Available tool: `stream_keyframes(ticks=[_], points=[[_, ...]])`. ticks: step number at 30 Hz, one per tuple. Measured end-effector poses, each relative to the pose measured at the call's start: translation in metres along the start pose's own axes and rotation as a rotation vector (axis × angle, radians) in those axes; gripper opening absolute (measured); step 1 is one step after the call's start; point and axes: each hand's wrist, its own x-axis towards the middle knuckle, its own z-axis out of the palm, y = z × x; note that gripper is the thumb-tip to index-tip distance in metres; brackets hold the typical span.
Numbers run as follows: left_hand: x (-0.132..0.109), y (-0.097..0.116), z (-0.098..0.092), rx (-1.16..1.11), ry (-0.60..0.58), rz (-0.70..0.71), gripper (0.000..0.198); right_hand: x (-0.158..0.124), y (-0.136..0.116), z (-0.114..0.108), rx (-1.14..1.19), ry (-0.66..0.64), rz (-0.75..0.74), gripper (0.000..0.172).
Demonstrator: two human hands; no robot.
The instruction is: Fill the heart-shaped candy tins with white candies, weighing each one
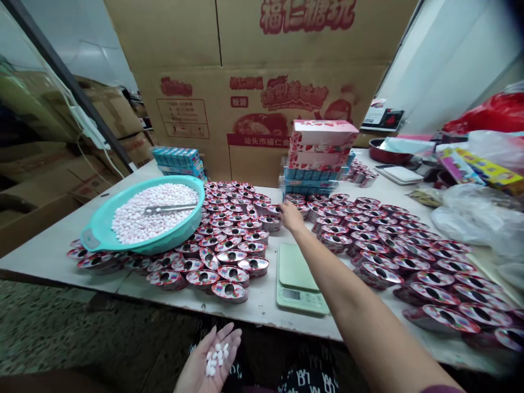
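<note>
My left hand [215, 357] is palm up at the table's front edge, fingers stretched out and slightly cupped. Several small white candies [216, 356] lie on its palm. Reaching forward, my right hand [291, 216] has its fingers together at the edge of an oval candy container [274, 209], which has a shiny red-and-pink top; the fingertips are partly hidden. Many such containers [230, 290], each with a dark round opening, stand in rows on both sides. A pale green digital scale [292, 296] sits below my right forearm, its platform bare.
A turquoise basin [180, 234] full of candies rests at left, with metal tongs [172, 208] on the candies. Blue boxes [180, 159] and a pink strawberry-print box [323, 134] stand before a large cardboard sheet [196, 43]. Plastic bags [470, 213] lie at right.
</note>
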Motion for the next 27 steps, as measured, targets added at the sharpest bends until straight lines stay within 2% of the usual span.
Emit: stream_keyframes(ticks=[3, 9, 12, 15, 19, 22, 25, 27], points=[[0.000, 0.002, 0.000, 0.007, 0.011, -0.007, 0.047, 0.002, -0.004, 0.005, -0.003, 0.009, -0.036, 0.029], [0.001, 0.003, -0.006, -0.013, 0.008, -0.020, 0.047, -0.012, 0.042, 0.003, -0.150, 0.072, 0.135, 0.029], [-0.002, 0.000, -0.003, -0.024, -0.020, -0.027, 0.043, -0.018, 0.053, 0.001, -0.217, 0.066, 0.112, 0.025], [-0.004, -0.005, 0.000, -0.032, -0.070, -0.045, 0.034, -0.030, 0.051, -0.010, -0.220, 0.111, 0.051, 0.023], [0.000, -0.012, 0.000, -0.055, -0.121, -0.062, 0.024, -0.072, 0.039, -0.036, -0.143, 0.143, -0.138, 0.021], [0.004, -0.018, 0.004, -0.028, -0.177, -0.118, 0.023, -0.118, 0.024, -0.046, -0.078, 0.073, -0.303, 0.018], [0.011, -0.025, 0.021, 0.069, -0.246, -0.148, 0.023, -0.156, 0.013, -0.044, 0.011, 0.015, -0.369, 0.016], [0.019, -0.030, 0.040, 0.191, -0.304, -0.092, 0.026, -0.174, 0.015, -0.039, 0.123, 0.065, -0.342, 0.017]])
